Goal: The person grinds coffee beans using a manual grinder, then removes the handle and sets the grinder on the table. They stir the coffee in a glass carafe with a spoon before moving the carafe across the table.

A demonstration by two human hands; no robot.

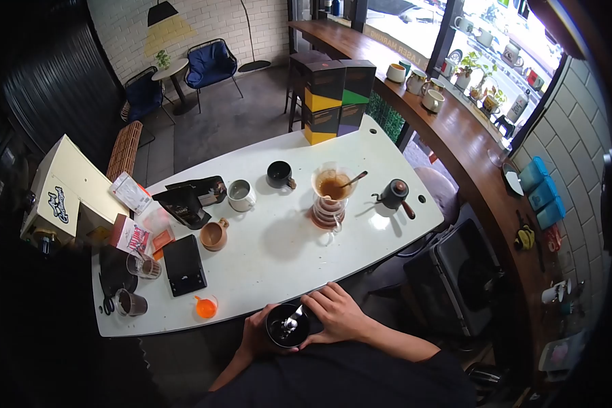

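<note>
My left hand [253, 338] grips a black cup [287, 326] at the near edge of the white table [279, 251]. A shiny metal spoon [294, 318] stands inside the cup. My right hand [336, 314] rests against the cup's right side with its fingers by the spoon; whether they pinch the spoon is hard to tell. Farther up the table stands a glass pour-over brewer [331, 197] with a paper filter, brown coffee and a spoon in it.
A black gooseneck kettle [394, 196], black mug [279, 175], white mug [240, 195], tan cup [214, 235], black scale [183, 265], orange lid [206, 308], coffee bags [192, 198] and glasses [143, 266] sit on the table. Stacked boxes [336, 98] stand at the far end. A wooden counter [469, 156] runs on the right.
</note>
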